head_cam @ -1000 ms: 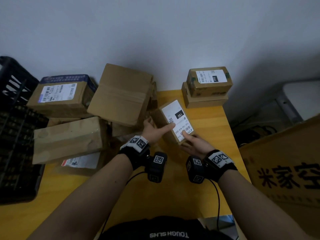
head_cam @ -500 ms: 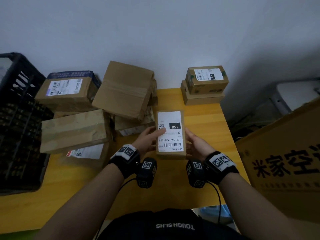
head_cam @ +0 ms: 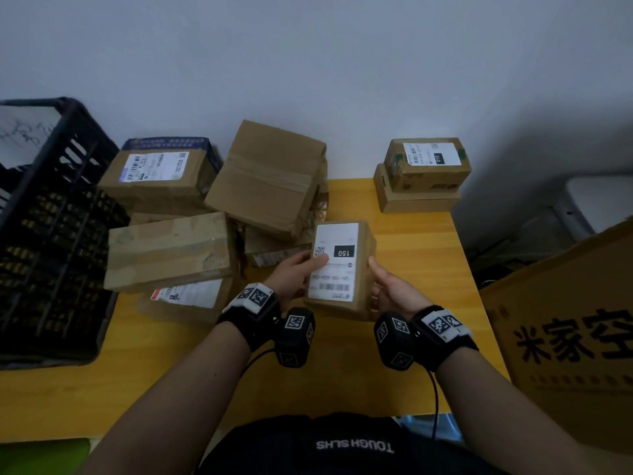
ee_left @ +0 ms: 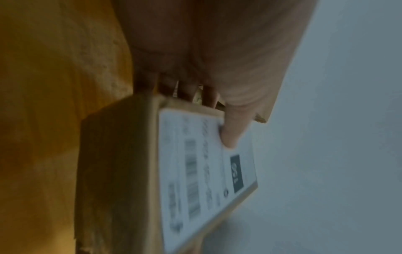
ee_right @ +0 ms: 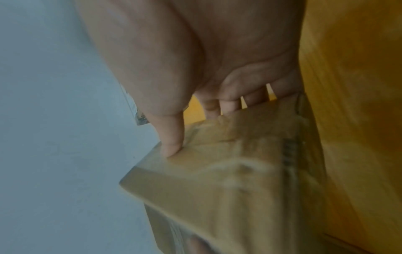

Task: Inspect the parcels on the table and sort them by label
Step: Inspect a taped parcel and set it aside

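Observation:
I hold a small brown parcel (head_cam: 359,269) above the yellow table (head_cam: 421,269), its white label marked 150 facing up. My left hand (head_cam: 298,272) grips its left side, thumb on the label and fingers underneath. In the left wrist view that thumb presses the parcel (ee_left: 195,171) on its label. My right hand (head_cam: 394,289) holds the right side, thumb along the top edge. The right wrist view shows the thumb on the parcel (ee_right: 228,180) and the fingers curled under it.
A heap of brown parcels (head_cam: 267,180) fills the table's back left, some with labels showing. Two stacked parcels (head_cam: 424,166) sit at the back right, the top one labelled 010. A black crate (head_cam: 51,234) stands left; a large cardboard box (head_cam: 575,337) stands right.
The parcel turned from a slanted pose until its label squarely faced me, and both hands drew it out from the heap. It then held almost steady.

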